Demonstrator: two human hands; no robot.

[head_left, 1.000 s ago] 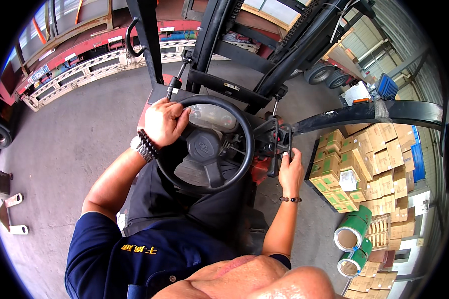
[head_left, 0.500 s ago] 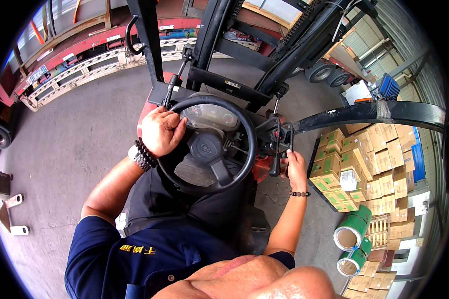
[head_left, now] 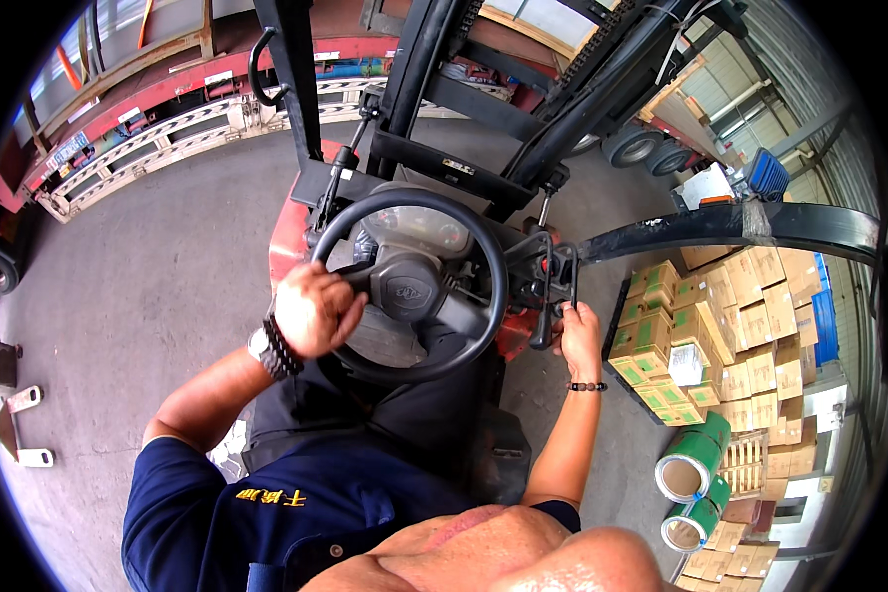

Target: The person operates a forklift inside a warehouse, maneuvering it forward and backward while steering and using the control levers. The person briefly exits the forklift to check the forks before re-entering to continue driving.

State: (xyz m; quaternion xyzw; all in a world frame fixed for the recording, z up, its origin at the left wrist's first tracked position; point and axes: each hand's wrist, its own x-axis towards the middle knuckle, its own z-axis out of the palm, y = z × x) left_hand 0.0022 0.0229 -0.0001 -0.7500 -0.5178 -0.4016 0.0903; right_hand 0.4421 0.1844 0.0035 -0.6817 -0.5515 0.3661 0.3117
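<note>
My left hand (head_left: pixel 316 308) is curled on the left side of a black forklift steering wheel (head_left: pixel 497 281); the part of the rim under it is hidden. A watch and dark beads circle that wrist. To the right of the wheel, my right hand (head_left: pixel 580 335) has its fingers closed at the black control levers (head_left: pixel 543 321), partly hiding what they grip. A beaded bracelet (head_left: pixel 588 386) is on my right wrist. Behind the wheel lies a dashboard (head_left: pixel 419 227) under a clear cover.
Ahead rises the black forklift mast (head_left: pixel 454 163). A red flatbed truck (head_left: pixel 197 94) with pale side rails stands beyond it at far left. On the right are stacked cartons (head_left: pixel 750 326), green rolls (head_left: pixel 696 464) and a curved black frame bar (head_left: pixel 681 232). Grey floor (head_left: pixel 158 266) spreads at left.
The steering wheel has turned counterclockwise, and my left hand has come down along its left side with it. My right hand stays at the levers. The surroundings have shifted slightly.
</note>
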